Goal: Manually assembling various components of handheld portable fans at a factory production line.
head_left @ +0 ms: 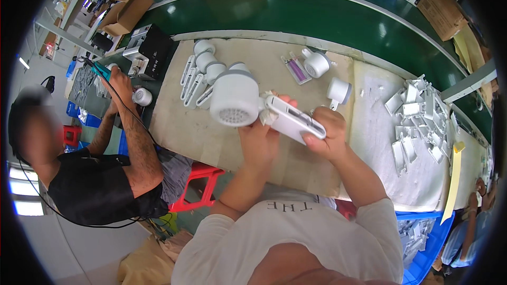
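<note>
Up over the table I hold a white handheld device with a round, perforated head [234, 98] and a long slotted handle [293, 120]. My left hand [260, 140] is closed around the neck, where the head meets the handle, and some of its fingertips show beyond the handle. My right hand [331, 133] grips the handle's far end, thumb on top. A small crumpled whitish piece [268, 117] sits at the neck by my left fingers; I cannot tell what it is. Behind the raised head, similar white devices [205, 62] lie in a row, partly hidden.
Two more white heads [317, 64] [339, 91] and a small purple-and-clear item [297, 70] lie at the back. White plastic parts [420, 119] are heaped on the right, above a blue bin [430, 253]. At left, a co-worker holds a teal tool [101, 70] beside a black machine [150, 53].
</note>
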The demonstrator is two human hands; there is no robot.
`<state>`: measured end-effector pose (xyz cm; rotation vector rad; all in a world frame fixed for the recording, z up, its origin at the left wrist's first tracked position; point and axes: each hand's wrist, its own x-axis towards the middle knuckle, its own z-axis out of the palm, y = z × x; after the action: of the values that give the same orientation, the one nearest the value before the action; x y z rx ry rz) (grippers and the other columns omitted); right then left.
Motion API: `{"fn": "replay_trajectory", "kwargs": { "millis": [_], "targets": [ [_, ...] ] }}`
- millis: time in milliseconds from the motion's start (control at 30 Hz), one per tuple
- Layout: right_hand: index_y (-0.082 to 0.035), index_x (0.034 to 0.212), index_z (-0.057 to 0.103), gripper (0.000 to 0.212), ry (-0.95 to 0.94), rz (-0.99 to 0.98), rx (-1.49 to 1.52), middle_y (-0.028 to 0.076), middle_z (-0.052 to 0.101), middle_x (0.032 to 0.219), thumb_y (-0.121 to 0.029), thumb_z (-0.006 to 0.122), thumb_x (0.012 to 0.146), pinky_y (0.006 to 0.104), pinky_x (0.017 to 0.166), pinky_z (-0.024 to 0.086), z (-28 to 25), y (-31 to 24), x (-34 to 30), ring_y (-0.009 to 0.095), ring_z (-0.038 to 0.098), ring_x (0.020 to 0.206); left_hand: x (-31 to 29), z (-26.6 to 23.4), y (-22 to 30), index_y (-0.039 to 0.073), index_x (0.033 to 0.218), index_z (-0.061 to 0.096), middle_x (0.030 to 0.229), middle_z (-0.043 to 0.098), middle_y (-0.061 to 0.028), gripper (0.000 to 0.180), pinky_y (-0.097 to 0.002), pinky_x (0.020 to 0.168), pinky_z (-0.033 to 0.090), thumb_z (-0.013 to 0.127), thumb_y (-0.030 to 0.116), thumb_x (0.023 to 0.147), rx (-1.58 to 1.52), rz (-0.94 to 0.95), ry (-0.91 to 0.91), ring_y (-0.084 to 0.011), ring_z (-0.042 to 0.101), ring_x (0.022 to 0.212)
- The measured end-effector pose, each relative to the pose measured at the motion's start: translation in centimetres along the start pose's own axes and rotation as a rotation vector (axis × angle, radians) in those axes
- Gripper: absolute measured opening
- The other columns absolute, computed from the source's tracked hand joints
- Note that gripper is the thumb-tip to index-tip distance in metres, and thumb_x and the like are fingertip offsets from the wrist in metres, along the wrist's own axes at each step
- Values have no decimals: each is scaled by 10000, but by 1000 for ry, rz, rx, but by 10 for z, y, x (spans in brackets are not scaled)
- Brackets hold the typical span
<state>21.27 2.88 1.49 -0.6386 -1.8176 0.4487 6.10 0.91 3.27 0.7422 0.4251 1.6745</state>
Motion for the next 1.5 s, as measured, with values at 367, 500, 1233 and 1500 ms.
{"fn": "replay_trajectory", "kwargs": {
  "millis": [367, 500, 1233, 1500],
  "targets": [
    [-45, 815, 613, 153, -104, 362, -309, 116, 588, 892, -168, 657, 735, 381, 769, 438, -28, 38, 28, 289, 560, 844, 35, -88, 43, 55, 939, 592, 911, 588, -88, 319, -386, 753, 422, 687, 144, 648, 1787, 29, -363, -268, 559, 819],
    [-71, 1122, 521, 414, -172, 266, -713, 179, 532, 1108, -183, 649, 745, 394, 884, 401, -42, 77, 37, 341, 476, 1063, 52, -111, 49, 94, 908, 594, 1084, 522, -89, 305, -498, 921, 291, 696, 174, 632, 2108, 364, -462, -325, 405, 1100],
    [-51, 1247, 401, 635, -294, 497, 208, 115, 501, 1170, -33, 633, 656, 345, 936, 379, -39, 34, 80, 221, 507, 1063, 91, -125, -2, 12, 1253, 426, 1200, 516, -95, 418, -331, 907, 371, 432, 272, 925, 726, -70, -143, -187, 480, 1072],
    [-30, 1271, 370, 649, -380, 649, 432, 122, 482, 1188, -11, 608, 667, 340, 959, 346, -43, 6, 56, 222, 472, 1113, 30, -48, -10, 32, 1238, 379, 979, 582, -175, 628, -413, 857, 458, 196, 531, 904, -258, -519, -315, -294, 601, 908]
  ]
}}
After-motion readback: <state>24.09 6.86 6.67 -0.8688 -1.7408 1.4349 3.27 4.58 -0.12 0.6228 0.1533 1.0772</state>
